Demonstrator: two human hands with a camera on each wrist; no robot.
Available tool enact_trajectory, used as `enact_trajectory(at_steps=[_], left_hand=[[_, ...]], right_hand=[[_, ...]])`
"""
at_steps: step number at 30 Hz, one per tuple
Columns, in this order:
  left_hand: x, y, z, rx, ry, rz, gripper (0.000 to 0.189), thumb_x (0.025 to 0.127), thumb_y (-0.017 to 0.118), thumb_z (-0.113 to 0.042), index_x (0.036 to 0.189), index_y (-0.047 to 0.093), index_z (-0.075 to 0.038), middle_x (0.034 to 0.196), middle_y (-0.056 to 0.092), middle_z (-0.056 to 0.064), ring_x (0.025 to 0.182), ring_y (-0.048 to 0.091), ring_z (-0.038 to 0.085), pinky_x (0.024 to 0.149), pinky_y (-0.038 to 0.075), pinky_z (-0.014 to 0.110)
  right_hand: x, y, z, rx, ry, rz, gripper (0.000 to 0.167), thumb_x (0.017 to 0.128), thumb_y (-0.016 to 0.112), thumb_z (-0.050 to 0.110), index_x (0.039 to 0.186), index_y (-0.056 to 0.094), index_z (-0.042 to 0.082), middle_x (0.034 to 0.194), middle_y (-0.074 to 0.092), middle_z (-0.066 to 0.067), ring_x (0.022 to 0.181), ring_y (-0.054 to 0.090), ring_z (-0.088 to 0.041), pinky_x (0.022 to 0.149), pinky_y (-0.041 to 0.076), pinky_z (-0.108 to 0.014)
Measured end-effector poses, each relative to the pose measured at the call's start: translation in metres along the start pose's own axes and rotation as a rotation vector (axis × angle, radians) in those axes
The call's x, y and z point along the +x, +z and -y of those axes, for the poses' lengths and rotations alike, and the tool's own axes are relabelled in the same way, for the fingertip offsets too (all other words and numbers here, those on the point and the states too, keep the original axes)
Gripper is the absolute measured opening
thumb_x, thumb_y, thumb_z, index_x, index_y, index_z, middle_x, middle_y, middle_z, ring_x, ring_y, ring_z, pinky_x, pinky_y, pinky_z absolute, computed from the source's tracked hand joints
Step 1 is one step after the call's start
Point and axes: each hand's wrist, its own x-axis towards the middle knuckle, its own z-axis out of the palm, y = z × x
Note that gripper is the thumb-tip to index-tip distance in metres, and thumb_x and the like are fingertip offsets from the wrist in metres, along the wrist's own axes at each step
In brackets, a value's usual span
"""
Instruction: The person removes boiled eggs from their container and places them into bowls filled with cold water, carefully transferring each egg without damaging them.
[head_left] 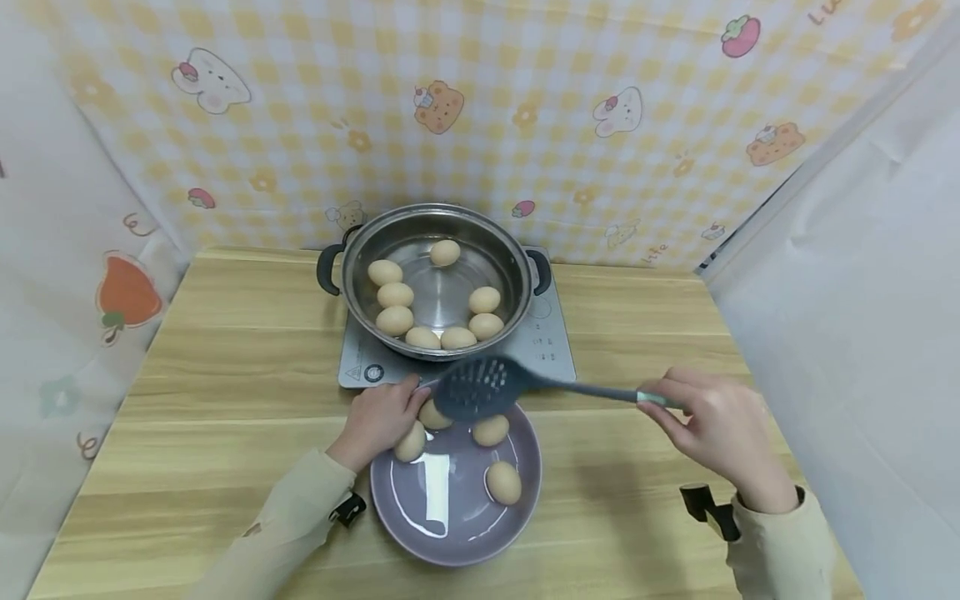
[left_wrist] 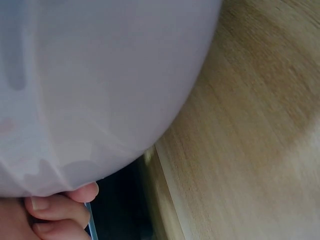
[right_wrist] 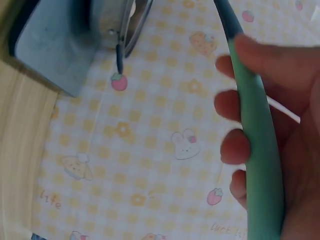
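Observation:
My right hand [head_left: 716, 421] grips the green handle of a dark slotted spoon [head_left: 476, 390]. Its perforated head, a little blurred, hangs over the far side of a purple plate [head_left: 457, 548]. Fingers wrap round that handle in the right wrist view. At the plate's far left rim, my left hand [head_left: 375, 423] holds the edge, thumb toward the inside. In the left wrist view its curled fingertips [left_wrist: 65, 207] press against the pale plate. Several brown eggs lie on the plate, one [head_left: 504, 483] at the right and another [head_left: 409, 442] beside the left hand.
A steel pot [head_left: 438, 212] with black handles stands on a grey induction cooktop [head_left: 558, 333] behind the plate. Several eggs [head_left: 446, 252] sit inside it, mostly along the wall. A patterned cloth [head_left: 487, 167] hangs behind the wooden table [head_left: 247, 375], with white sheets at both sides.

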Motion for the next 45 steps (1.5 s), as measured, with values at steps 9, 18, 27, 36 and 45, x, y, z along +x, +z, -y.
enact_trajectory(at_steps=[9, 18, 27, 36, 45], left_hand=[[0.0, -0.001, 0.0, 0.0, -0.01, 0.005, 0.024, 0.093, 0.047, -0.032, 0.076, 0.05, -0.014, 0.067, 0.06, 0.012, 0.061, 0.058, 0.034, 0.047, 0.037, 0.04], [-0.001, -0.001, 0.0, -0.006, -0.015, 0.016, 0.024, 0.092, 0.048, -0.032, 0.077, 0.049, -0.015, 0.065, 0.058, 0.011, 0.058, 0.057, 0.032, 0.046, 0.035, 0.037], [-0.001, -0.003, -0.002, -0.015, -0.023, 0.039, 0.024, 0.093, 0.047, -0.033, 0.078, 0.05, -0.015, 0.066, 0.058, 0.011, 0.058, 0.057, 0.031, 0.046, 0.035, 0.036], [0.0, -0.003, -0.002, -0.009, -0.027, 0.045, 0.024, 0.093, 0.046, -0.032, 0.079, 0.051, -0.014, 0.07, 0.061, 0.014, 0.062, 0.058, 0.033, 0.047, 0.037, 0.038], [-0.001, -0.002, -0.002, -0.005, -0.035, 0.04, 0.024, 0.093, 0.046, -0.033, 0.08, 0.052, -0.014, 0.074, 0.062, 0.015, 0.065, 0.059, 0.034, 0.048, 0.038, 0.04]], right_hand=[[0.001, 0.014, -0.002, -0.039, -0.133, 0.102, 0.055, 0.093, 0.03, 0.052, 0.07, 0.069, 0.021, 0.056, 0.043, 0.018, 0.044, 0.015, 0.005, 0.042, 0.014, -0.014], [0.005, 0.019, 0.001, -0.054, -0.192, 0.185, 0.014, 0.06, 0.078, 0.023, 0.068, 0.067, 0.02, 0.058, 0.045, 0.013, 0.042, 0.026, 0.002, 0.044, 0.021, -0.017], [0.005, 0.015, 0.004, -0.059, -0.193, 0.279, 0.022, 0.052, 0.083, 0.024, 0.063, 0.065, 0.024, 0.057, 0.039, 0.016, 0.043, 0.027, 0.004, 0.046, 0.021, -0.016], [0.002, 0.016, 0.011, 0.012, -0.184, 0.371, 0.018, 0.055, 0.082, 0.023, 0.064, 0.066, 0.025, 0.061, 0.047, 0.02, 0.045, 0.032, 0.005, 0.043, 0.024, -0.016], [0.0, 0.027, 0.025, 0.067, -0.227, 0.381, 0.016, 0.06, 0.078, 0.025, 0.065, 0.064, 0.026, 0.061, 0.046, 0.022, 0.046, 0.03, 0.008, 0.046, 0.023, -0.015]])
